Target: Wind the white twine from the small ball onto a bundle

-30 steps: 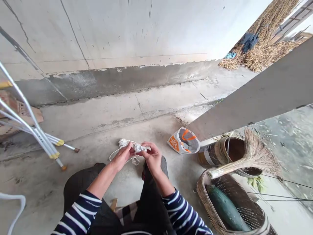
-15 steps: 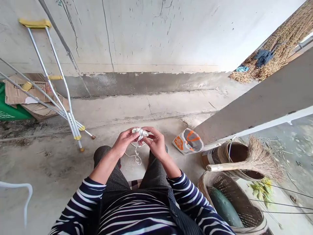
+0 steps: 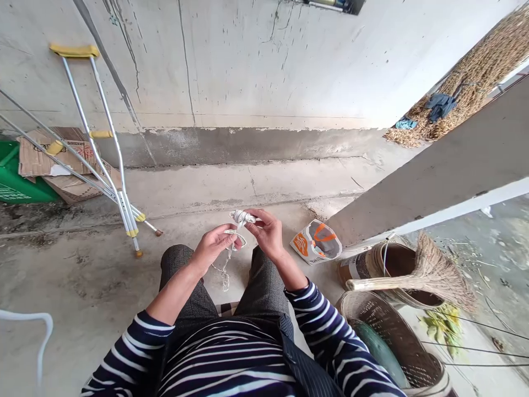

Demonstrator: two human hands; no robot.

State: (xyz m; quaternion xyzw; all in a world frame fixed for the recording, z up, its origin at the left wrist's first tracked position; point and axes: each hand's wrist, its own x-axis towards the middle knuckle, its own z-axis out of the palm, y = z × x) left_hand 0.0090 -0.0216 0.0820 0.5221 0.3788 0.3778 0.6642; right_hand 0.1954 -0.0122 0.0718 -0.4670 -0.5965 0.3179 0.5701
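A wound bundle of white cord [image 3: 241, 217] is pinched at its right end by my right hand [image 3: 266, 234], above my knees. Lower and to the left, my left hand [image 3: 215, 247] has its thumb and fingers closed on the loose part of the same cord. From there a tangled length of the cord hangs between my legs, and a loop of it curves toward the bundle. The cord's free end cannot be made out.
At left, crutches [image 3: 119, 193] lean by flattened cardboard [image 3: 74, 184] and a green bin [image 3: 25, 179]. To the right stand a white-and-orange bag [image 3: 303, 245], a bucket [image 3: 378, 259] with a straw broom [image 3: 430, 273] across it, and a basket [image 3: 421, 336] holding a large green melon [image 3: 380, 350].
My left hand has come off the bundle and moved down and left, drawing cord with it. The right hand keeps the bundle. The camera view has shifted slightly.
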